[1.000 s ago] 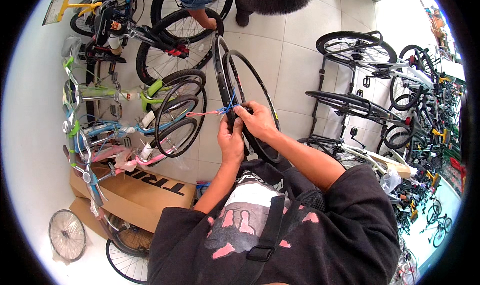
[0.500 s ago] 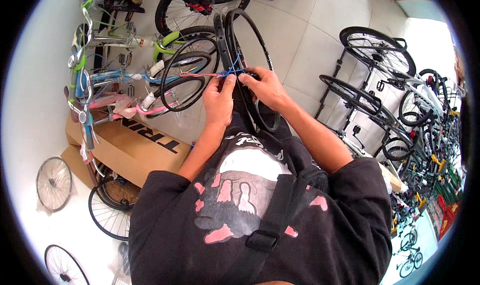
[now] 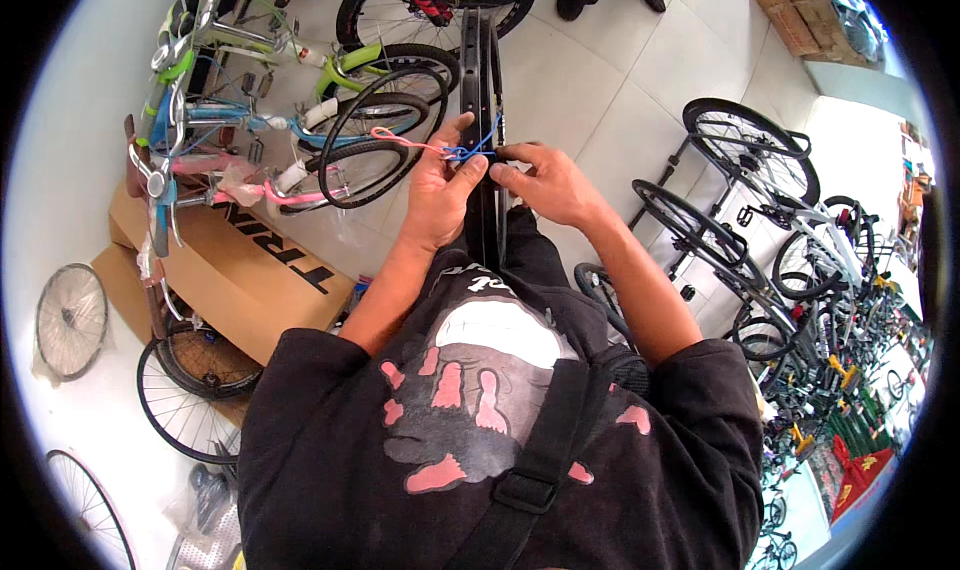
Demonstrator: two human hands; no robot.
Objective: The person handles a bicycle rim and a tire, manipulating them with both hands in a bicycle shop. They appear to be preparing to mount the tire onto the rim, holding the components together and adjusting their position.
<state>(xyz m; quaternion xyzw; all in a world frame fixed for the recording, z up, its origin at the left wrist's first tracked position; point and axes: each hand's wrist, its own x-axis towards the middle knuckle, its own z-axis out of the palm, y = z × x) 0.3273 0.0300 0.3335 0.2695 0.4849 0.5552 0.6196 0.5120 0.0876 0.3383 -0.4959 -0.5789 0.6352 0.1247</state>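
Observation:
Black wheel rims [image 3: 478,80] stand upright together in front of me, seen almost edge-on. Around them runs a blue cord [image 3: 468,154], knotted on the near side, with a pink cord [image 3: 392,136] looping out to the left. My left hand [image 3: 438,192] is closed at the left edge of the rims, its thumb against the knot and the index finger pointing up. From the right, my right hand [image 3: 548,182] pinches the blue cord between thumb and forefinger against the rims. The fingertips behind the rims are hidden.
Children's bicycles [image 3: 240,120] line the left wall, beside a large cardboard box [image 3: 235,265]. More bicycles [image 3: 720,200] stand at the right. Loose wheels [image 3: 75,320] lean at the lower left. Another person's dark shoes [image 3: 570,5] show at the top, near stacked cartons [image 3: 795,10].
The rims have swung together from a spread, tilted position to nearly edge-on. My left index finger has lifted. Another person's hand at the top has left the view.

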